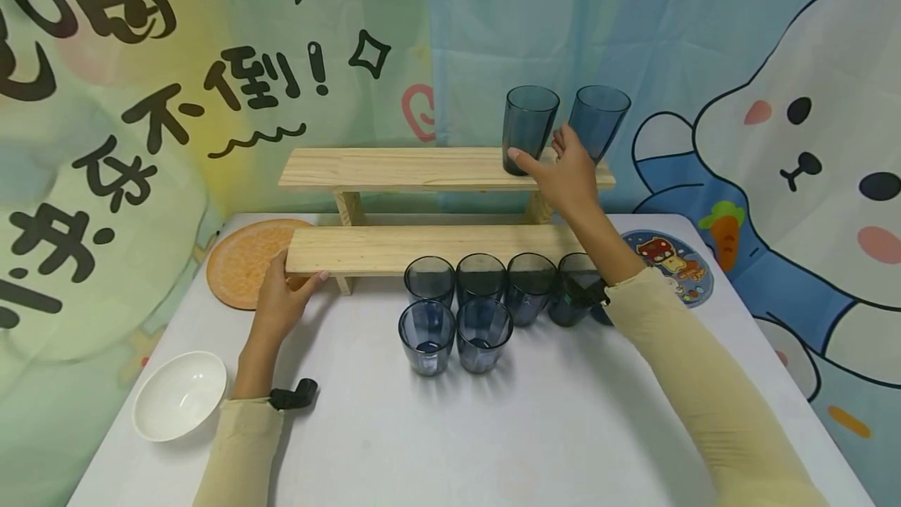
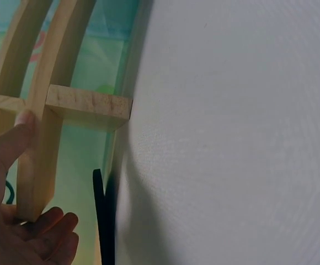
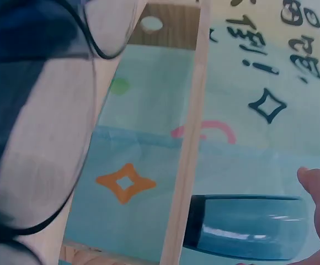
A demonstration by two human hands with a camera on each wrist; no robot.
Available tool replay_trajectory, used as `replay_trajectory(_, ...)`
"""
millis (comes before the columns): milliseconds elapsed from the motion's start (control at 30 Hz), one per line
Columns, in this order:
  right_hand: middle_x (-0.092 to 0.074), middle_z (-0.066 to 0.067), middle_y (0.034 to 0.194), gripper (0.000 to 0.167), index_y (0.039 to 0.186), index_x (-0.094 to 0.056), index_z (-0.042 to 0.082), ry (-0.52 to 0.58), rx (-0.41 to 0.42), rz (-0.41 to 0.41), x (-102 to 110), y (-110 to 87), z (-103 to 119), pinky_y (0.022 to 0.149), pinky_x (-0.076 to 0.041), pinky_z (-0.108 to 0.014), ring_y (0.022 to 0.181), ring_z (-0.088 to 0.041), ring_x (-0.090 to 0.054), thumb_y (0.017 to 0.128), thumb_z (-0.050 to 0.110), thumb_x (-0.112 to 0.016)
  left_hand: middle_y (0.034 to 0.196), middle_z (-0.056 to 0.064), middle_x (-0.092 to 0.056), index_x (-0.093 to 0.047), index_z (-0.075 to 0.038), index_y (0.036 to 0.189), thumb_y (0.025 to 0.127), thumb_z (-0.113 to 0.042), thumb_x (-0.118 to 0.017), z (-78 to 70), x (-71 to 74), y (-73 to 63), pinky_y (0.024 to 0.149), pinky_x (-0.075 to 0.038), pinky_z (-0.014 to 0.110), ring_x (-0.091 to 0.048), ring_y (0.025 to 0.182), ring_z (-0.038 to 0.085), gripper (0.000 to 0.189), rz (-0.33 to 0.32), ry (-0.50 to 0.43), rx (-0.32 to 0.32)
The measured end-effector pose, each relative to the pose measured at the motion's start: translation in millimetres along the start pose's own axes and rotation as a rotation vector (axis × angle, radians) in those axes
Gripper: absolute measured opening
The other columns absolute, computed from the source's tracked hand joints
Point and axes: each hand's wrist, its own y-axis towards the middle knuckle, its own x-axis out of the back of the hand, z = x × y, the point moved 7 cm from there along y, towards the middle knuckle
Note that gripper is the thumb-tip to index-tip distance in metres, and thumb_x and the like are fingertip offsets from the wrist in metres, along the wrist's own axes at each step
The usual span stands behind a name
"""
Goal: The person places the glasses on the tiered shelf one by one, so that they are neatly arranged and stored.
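My left hand (image 1: 280, 300) grips the left end of the lower wooden shelf (image 1: 422, 249), its thumb on the front edge and the other fingers underneath, as the left wrist view shows. On the upper shelf (image 1: 394, 167) stand two tall blue-tinted glasses, the left glass (image 1: 528, 124) and the right glass (image 1: 598, 116). My right hand (image 1: 566, 178) reaches up to the left glass with thumb and fingers spread around its lower part. A gap shows between the thumb (image 3: 314, 185) and that glass in the right wrist view.
Several more blue glasses (image 1: 484, 335) stand in two rows before the lower shelf, some under my right forearm. A white bowl (image 1: 179, 397) sits at the left table edge. An orange-patterned round mat (image 1: 235, 264) lies at the back left, a cartoon round mat (image 1: 693, 272) at the right.
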Motion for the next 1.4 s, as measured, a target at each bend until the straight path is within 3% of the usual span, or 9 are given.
replay_trajectory(167,-0.016,-0.009,0.177,0.106,0.171,-0.008,0.012,0.052,0.02,0.091,6.2,-35.2,-2.5,0.13,-0.023,-0.038,0.162,-0.024,-0.021,0.097,0.054,-0.073,0.164,0.032,-0.03,-0.019,0.004,0.164,0.101,-0.034,-0.074,-1.6,-1.1,-1.1,0.124,-0.028,0.064,-0.03,0.154,0.048,0.092,0.001,-0.012,-0.012)
replay_trajectory(333,-0.029,-0.011,0.172,0.091,0.169,-0.019,0.011,0.141,0.088,0.168,-0.7,-82.4,-1.9,0.129,-0.027,-0.035,0.159,-0.024,-0.03,0.101,0.041,-0.073,0.163,0.033,-0.032,-0.02,0.006,0.163,0.101,-0.033,-0.074,-0.8,-0.9,-0.9,0.123,-0.03,0.064,-0.032,0.153,0.048,0.091,-0.009,-0.015,-0.019)
replay_trajectory(533,-0.049,-0.009,0.16,0.069,0.16,-0.041,0.009,0.219,0.214,0.097,-14.3,-135.9,-12.5,0.123,-0.034,-0.024,0.151,-0.021,-0.044,0.102,0.024,-0.074,0.162,0.033,-0.033,-0.021,0.005,0.163,0.101,-0.033,-0.074,-0.3,-1.0,0.5,0.122,-0.032,0.063,-0.035,0.151,0.048,0.09,-0.016,-0.023,-0.027)
replay_trajectory(700,-0.05,-0.01,0.158,0.07,0.158,-0.044,0.011,0.245,0.191,0.122,-31.6,-167.9,-30.6,0.119,-0.036,-0.019,0.149,-0.02,-0.047,0.098,0.023,-0.079,0.162,0.032,-0.033,-0.021,0.005,0.164,0.101,-0.032,-0.075,-0.2,-1.0,-0.3,0.122,-0.032,0.063,-0.036,0.151,0.047,0.09,-0.019,-0.035,-0.022)
replay_trajectory(1000,-0.044,-0.008,0.158,0.085,0.158,-0.04,0.005,0.201,0.144,0.174,-63.0,-198.9,-61.6,0.12,-0.035,-0.02,0.15,-0.026,-0.044,0.09,0.026,-0.087,0.163,0.031,-0.033,-0.02,0.004,0.164,0.101,-0.032,-0.074,-0.8,-1.9,-2.0,0.123,-0.032,0.061,-0.035,0.152,0.046,0.09,-0.021,-0.026,-0.008)
replay_trajectory(1267,-0.042,-0.008,0.157,0.094,0.161,-0.036,0.016,0.12,0.062,0.177,-85.0,-209.0,-80.7,0.127,-0.03,-0.051,0.154,-0.031,-0.037,0.086,0.036,-0.09,0.163,0.032,-0.033,-0.02,0.004,0.164,0.101,-0.033,-0.074,-1.7,-2.1,-1.5,0.123,-0.031,0.062,-0.034,0.153,0.046,0.091,-0.014,-0.02,-0.002)
replay_trajectory(1400,-0.044,-0.01,0.155,0.096,0.16,-0.037,0.016,0.088,0.053,0.168,-89.0,-210.1,-82.6,0.125,-0.033,-0.054,0.152,-0.033,-0.038,0.085,0.04,-0.091,0.163,0.032,-0.033,-0.021,0.005,0.164,0.102,-0.032,-0.074,-2.5,-1.9,-1.8,0.123,-0.03,0.062,-0.034,0.153,0.046,0.09,-0.018,-0.016,-0.008)
